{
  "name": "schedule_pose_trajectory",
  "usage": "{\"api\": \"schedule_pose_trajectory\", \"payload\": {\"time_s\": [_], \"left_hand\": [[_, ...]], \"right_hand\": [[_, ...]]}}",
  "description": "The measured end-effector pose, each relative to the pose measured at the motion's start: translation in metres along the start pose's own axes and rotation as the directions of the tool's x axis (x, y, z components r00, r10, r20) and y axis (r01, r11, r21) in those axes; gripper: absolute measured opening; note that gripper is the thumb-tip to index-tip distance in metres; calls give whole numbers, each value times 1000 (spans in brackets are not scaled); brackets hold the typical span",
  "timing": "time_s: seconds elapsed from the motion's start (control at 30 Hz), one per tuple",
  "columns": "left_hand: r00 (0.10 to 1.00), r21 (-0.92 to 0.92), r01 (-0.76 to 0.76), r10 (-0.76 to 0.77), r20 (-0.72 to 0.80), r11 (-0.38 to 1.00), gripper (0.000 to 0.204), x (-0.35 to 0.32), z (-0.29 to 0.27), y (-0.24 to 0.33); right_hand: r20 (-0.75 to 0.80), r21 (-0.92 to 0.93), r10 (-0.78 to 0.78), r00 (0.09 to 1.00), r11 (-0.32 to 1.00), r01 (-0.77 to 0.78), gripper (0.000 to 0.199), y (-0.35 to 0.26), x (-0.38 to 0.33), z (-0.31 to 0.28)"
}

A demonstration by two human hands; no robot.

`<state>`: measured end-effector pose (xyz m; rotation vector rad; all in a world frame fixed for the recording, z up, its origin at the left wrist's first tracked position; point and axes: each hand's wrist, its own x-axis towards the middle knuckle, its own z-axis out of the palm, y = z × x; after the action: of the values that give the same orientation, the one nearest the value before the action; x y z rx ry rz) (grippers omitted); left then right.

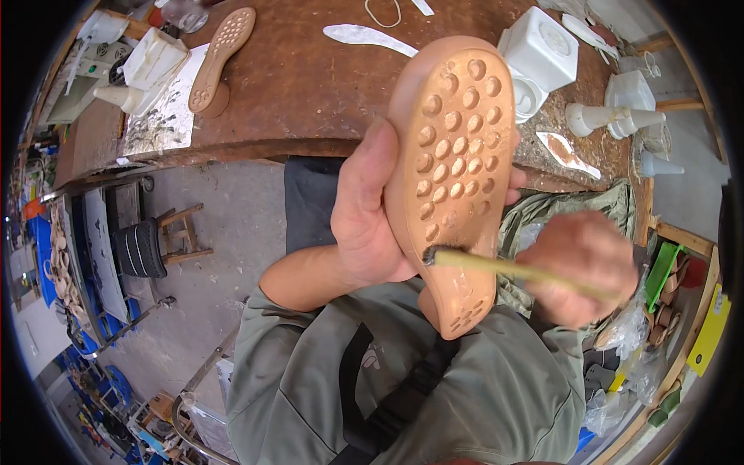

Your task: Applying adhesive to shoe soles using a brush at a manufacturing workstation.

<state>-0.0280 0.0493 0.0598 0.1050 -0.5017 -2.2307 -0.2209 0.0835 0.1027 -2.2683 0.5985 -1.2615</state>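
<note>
A tan wedge-heeled shoe sole [470, 124] is held up in front of me, its dimpled upper side turned toward me and the narrow heel end pointing down. My left hand [364, 205] is wrapped round its left edge, with fingertips showing past the right edge. In my right hand [577, 267], which is blurred by motion, is a brush [511, 268] with a thin yellowish handle. Its dark bristles touch the sole at the narrow waist, just below the dimples. The area around the bristles looks wet and shiny.
Beyond the sole is a brown worktable [302, 85]. A second tan sole [225, 58] stands there at the left, near stained white paper [170, 116]. White containers [546, 46] and cone-shaped nozzles [593, 118] are at the right. A wooden stool [182, 236] stands on the floor.
</note>
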Motion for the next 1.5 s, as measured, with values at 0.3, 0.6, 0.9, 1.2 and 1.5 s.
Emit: {"api": "schedule_pose_trajectory", "payload": {"time_s": [0.3,0.6,0.9,1.2,1.5], "left_hand": [[987,38,1,5,-159,999,90,0,-18,-13],[941,-44,335,-332,57,941,77,-52,-78,-76],[925,191,354,-312,-217,916,66,-17,-89,-65],[900,239,324,-220,-376,916,61,20,-102,-50],[867,303,346,-180,-464,888,59,32,-96,-34]], "right_hand": [[-104,-158,148,983,974,-164,25,12,-21,-3],[-694,261,609,383,709,-655,20,114,-95,-29],[-699,-31,551,456,613,-789,17,153,-108,-17],[-677,-2,572,462,627,-779,16,167,-105,-15],[-457,546,874,164,421,-724,16,132,-96,-35]]}}
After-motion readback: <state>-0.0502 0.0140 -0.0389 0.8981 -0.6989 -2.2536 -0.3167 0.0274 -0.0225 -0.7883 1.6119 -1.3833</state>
